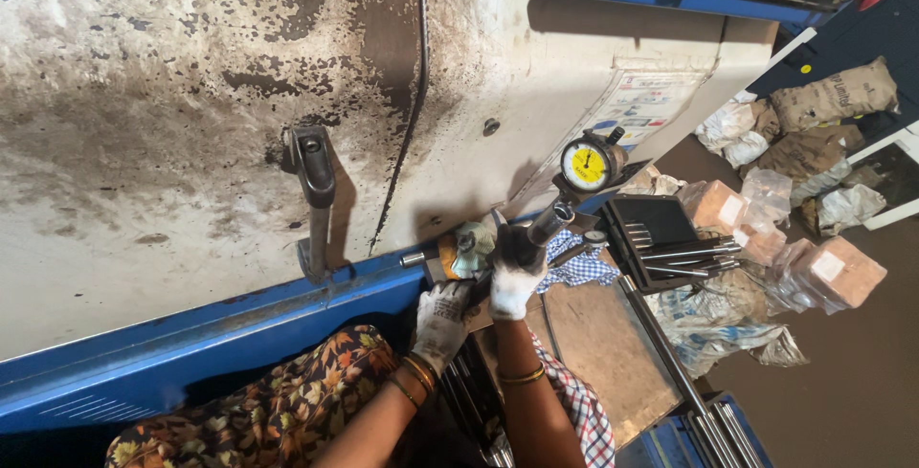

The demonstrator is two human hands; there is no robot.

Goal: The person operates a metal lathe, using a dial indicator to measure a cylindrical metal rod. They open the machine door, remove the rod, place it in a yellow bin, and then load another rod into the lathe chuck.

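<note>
Both my hands wear white knit gloves. My right hand point(515, 277) grips the dark stem of a bore gauge whose round yellow dial point(585, 164) sticks up toward the machine wall. My left hand point(442, 323) is curled around a short metal part point(433, 259) wrapped in a pale rag point(473, 244), just left of the gauge's lower end. The two hands touch at the middle, low against the blue machine ledge point(220, 324). Gold bangles sit on both wrists.
A stained cream machine door with a dark lever handle point(314, 195) fills the left. A black tray point(661, 234) with metal rods lies to the right, next to a checked cloth point(579, 267). Plastic-wrapped brown blocks point(833, 272) and sacks point(833, 95) lie on the floor at right.
</note>
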